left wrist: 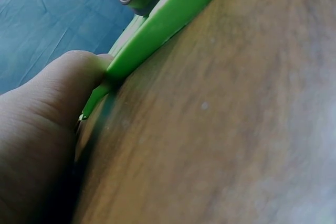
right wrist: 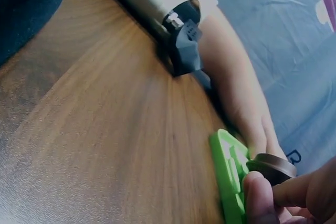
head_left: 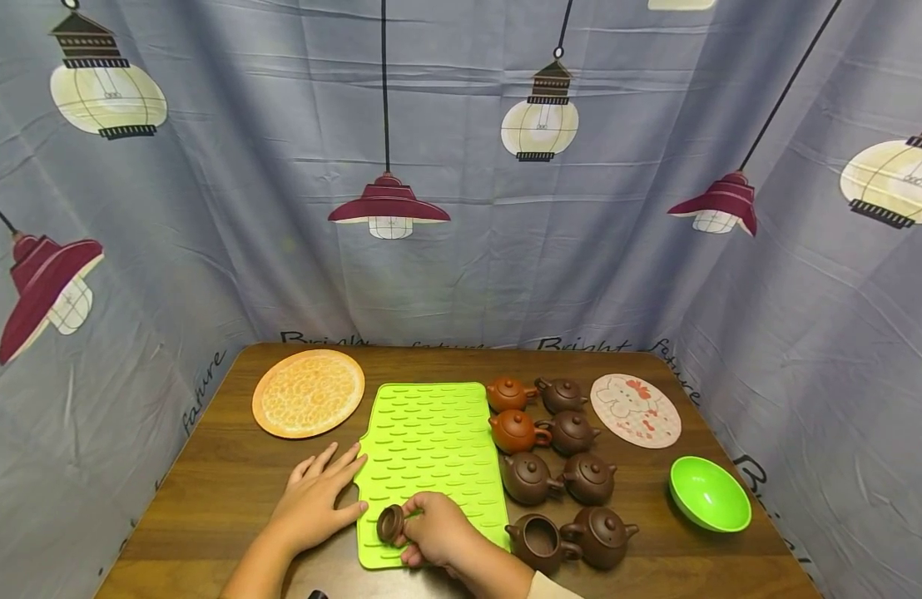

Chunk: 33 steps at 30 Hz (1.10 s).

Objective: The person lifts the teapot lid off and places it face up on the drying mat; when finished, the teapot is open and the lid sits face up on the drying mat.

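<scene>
My right hand (head_left: 440, 532) pinches a small dark brown teapot lid (head_left: 389, 525) by its top, tilted so the hollow underside faces left. The lid is over the near left corner of a green ridged mat (head_left: 428, 445). In the right wrist view the thumb and fingers grip the lid (right wrist: 272, 167) close over the mat. My left hand (head_left: 314, 501) lies with fingers spread on the table, its fingertips at the mat's left edge; the left wrist view shows its thumb (left wrist: 68, 74) against that edge. A lidless dark brown teapot (head_left: 539, 542) stands right of the mat, its inside showing.
Several lidded teapots, two orange (head_left: 518, 430) and the others dark brown (head_left: 590, 478), stand in two columns right of the mat. Farther right are a round pink mat (head_left: 635, 410) and a green bowl (head_left: 710, 494). An orange round mat (head_left: 309, 393) lies back left.
</scene>
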{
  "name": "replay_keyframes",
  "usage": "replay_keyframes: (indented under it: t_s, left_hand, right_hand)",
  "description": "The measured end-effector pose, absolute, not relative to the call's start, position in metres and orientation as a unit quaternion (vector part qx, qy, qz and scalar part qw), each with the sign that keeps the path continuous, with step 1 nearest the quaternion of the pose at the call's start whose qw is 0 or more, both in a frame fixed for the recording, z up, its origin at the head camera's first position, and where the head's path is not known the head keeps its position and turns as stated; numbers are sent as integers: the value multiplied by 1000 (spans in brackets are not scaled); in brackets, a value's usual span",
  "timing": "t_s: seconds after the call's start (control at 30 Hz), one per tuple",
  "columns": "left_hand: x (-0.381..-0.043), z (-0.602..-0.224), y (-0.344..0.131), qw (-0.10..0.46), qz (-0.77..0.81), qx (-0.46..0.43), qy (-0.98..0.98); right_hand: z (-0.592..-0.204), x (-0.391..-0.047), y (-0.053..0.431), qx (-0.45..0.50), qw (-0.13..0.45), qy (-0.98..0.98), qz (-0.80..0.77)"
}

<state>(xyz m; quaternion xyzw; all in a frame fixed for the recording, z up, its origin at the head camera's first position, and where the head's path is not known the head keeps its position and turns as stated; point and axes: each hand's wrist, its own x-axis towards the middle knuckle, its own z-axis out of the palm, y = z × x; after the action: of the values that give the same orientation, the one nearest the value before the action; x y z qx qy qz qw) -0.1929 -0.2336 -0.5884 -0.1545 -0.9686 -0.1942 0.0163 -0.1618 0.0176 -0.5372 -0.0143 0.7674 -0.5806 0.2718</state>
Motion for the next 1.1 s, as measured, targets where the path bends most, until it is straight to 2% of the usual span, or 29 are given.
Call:
replay_keyframes:
  t_s: [0.27,0.47,0.8,1.1]
  left_hand:
    - [-195,-589,-233,9,-199,-150,-968]
    - [-195,-589,-233,10,-198,-152,-968]
    - [-192,-589,-234,7,-205,-148,-968]
    - [-193,-590,-232,12,-204,-149,-967]
  right_hand:
    - [-527,-160,36,-25,272,747,-606]
    - [-504,-159,70,-99,258,779,-563]
    - [-477,-156,139,-186,155,843,-481]
    - [-469,-152,194,-136,79,878,-453]
